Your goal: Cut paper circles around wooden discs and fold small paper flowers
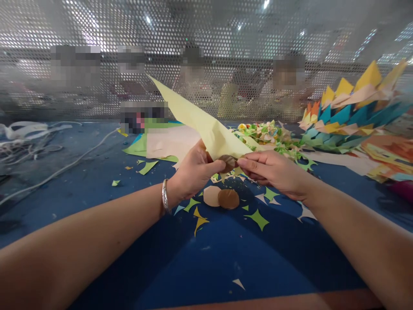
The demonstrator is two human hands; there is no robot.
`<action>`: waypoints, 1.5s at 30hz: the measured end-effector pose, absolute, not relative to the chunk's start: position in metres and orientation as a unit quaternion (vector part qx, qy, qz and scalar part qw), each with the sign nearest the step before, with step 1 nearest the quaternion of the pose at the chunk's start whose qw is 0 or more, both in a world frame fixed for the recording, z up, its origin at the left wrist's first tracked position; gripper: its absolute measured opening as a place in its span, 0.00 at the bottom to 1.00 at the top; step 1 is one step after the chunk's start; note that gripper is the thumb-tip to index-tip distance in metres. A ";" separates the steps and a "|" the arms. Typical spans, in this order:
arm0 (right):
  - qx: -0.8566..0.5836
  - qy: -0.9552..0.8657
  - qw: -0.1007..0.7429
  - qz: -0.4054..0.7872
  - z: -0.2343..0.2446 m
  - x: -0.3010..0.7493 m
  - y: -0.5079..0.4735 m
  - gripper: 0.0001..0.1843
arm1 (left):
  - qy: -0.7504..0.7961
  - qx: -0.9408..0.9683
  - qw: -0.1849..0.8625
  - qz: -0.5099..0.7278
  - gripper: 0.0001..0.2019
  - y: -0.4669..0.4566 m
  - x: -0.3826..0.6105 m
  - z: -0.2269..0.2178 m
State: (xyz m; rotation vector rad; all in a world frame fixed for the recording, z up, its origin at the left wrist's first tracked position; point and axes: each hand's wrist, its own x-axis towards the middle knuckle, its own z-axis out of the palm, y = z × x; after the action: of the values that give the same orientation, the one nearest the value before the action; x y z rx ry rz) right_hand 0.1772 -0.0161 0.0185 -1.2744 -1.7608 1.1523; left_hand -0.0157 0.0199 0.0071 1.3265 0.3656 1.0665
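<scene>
A sheet of pale yellow paper [201,120] is held up over the table, its long pointed end reaching to the upper left. My left hand [190,172], with a silver bangle at the wrist, is closed on the paper, its thumb pressing a brown disc [229,163] against the lower edge. On the other side, my right hand [274,170] pinches the paper's lower right edge between thumb and fingers. Below the hands, a beige paper disc [211,196] and a brown round disc [229,199] lie overlapping on the blue tabletop [206,254].
Green scraps [259,219] and yellow scraps [200,221] lie around the discs. Behind is a heap of cuttings [271,135]. A layered folded-paper piece [351,112] stands at right. White cord [64,172] lies at left. Beyond the table is a perforated metal screen [213,26].
</scene>
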 end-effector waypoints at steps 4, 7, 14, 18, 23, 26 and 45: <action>-0.499 -0.654 0.327 0.465 0.024 0.178 -0.018 0.28 | 0.170 0.575 0.629 0.495 0.16 0.023 -0.015 0.004; -0.506 -0.633 0.339 0.477 0.025 0.177 -0.019 0.27 | 0.187 0.566 0.622 0.508 0.17 0.024 -0.015 0.002; -0.494 -0.653 0.424 0.386 0.017 0.167 -0.018 0.21 | 0.191 0.601 0.631 0.452 0.20 0.017 -0.014 0.005; -0.486 -0.656 0.435 0.379 0.013 0.162 -0.017 0.20 | 0.208 0.606 0.631 0.438 0.19 0.014 -0.014 0.006; -0.474 -0.651 0.466 0.368 0.013 0.159 -0.018 0.19 | 0.244 0.514 0.696 0.439 0.12 0.008 -0.014 0.004; -0.471 -0.652 0.472 0.361 0.014 0.159 -0.019 0.20 | 0.282 0.480 0.712 0.428 0.06 0.005 -0.014 0.002; -0.502 -0.617 0.376 0.475 0.020 0.166 -0.021 0.27 | 0.302 0.449 0.694 0.474 0.02 0.006 -0.014 0.004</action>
State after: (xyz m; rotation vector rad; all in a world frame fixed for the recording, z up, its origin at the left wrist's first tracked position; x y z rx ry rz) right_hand 0.1658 -0.0215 0.0204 -1.2844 -1.5781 1.2153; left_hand -0.0136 0.0056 0.0036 1.0031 0.6746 1.0590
